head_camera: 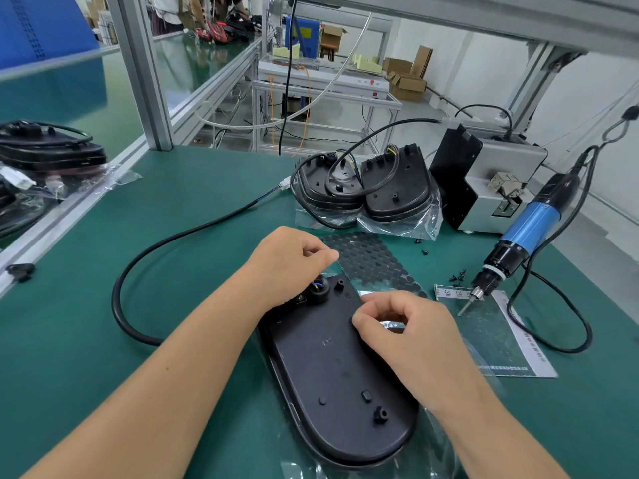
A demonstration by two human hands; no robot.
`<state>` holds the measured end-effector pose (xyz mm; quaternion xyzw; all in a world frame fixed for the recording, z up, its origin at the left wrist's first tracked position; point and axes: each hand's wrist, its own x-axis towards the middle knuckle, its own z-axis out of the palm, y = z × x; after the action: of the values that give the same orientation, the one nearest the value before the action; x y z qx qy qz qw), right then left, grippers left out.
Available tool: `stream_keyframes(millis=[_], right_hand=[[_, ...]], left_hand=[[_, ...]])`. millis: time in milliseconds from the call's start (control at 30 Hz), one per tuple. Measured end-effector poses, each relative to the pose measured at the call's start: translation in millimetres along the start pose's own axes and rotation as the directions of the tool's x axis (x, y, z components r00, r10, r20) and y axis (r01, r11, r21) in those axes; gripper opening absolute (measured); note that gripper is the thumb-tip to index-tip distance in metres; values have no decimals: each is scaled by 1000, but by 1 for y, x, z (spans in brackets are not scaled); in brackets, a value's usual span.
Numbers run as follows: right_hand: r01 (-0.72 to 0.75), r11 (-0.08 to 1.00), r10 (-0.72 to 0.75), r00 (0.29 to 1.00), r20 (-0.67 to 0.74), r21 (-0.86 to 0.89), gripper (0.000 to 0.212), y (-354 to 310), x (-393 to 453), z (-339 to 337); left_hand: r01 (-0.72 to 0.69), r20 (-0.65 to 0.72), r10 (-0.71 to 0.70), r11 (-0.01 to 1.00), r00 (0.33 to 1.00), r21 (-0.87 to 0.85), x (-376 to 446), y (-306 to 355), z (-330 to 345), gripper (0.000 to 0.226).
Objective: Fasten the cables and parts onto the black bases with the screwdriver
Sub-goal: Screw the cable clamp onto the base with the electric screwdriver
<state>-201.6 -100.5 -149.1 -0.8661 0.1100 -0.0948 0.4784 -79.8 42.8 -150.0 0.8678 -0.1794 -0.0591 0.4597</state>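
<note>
1. The black base [332, 371] lies flat near the person — easy to work on.
2. The left hand [287, 267] curls at its far end by the cable plug [317, 288]; I cannot tell if it grips.
3. The right hand [411, 337] pinches something tiny (too small to tell) above the base.
4. The screwdriver [518, 240] hangs right of the base, untouched — handy for later.

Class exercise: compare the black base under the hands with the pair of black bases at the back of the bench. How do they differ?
The near base lies flat in front with both hands over it; the far bases sit propped, untouched, beside the grey machine. The near base's cable runs out across the mat; the far bases' cables coil on top of them. All rest on clear plastic.
</note>
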Motion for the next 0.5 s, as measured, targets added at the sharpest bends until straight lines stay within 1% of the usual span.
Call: stream_keyframes(millis=[133, 167, 233, 300, 500], right_hand=[[-14, 1000, 14, 1000, 8, -9, 13, 0, 5, 0], [-40, 999, 40, 999, 21, 14, 14, 0, 7, -1], [-129, 986, 121, 989, 86, 104, 24, -1, 12, -3], [-196, 970, 178, 975, 133, 143, 29, -2, 16, -3], [-312, 901, 248, 941, 231, 302, 23, 1, 22, -8]], left_hand=[[-1, 2, 1, 1000, 1000, 8, 0, 0, 0, 18], [-2, 3, 2, 1000, 1000, 8, 0, 0, 0, 19], [-4, 5, 4, 1000, 1000, 12, 0, 0, 0, 19], [2, 1, -2, 1000, 1000, 11, 0, -1, 0, 18], [-40, -62, 39, 999, 997, -3, -5, 4, -6, 11]])
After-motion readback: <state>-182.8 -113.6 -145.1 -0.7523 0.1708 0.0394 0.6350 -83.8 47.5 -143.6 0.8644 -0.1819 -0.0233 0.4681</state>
